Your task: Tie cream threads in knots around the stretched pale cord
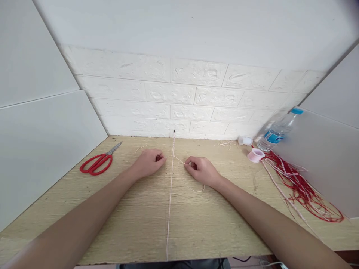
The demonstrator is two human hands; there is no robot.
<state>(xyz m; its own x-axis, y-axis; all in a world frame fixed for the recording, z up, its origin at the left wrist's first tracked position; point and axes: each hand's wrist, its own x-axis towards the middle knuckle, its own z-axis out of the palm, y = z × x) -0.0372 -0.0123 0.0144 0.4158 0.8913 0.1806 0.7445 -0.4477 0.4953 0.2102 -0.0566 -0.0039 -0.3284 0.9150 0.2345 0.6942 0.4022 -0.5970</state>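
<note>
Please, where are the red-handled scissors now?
In the head view, the scissors lie at left on the table, between the white panel and the left hand.

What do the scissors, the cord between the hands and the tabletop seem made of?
Scissors: blades apparently metal, grey with slight sheen; smooth red handles probably plastic.
Cord: likely textile fibre, being thin and thread-like; natural or synthetic is unclear.
Tabletop: wood or wood-look surface, given its streaky tan grain; finish appears matt.
</note>
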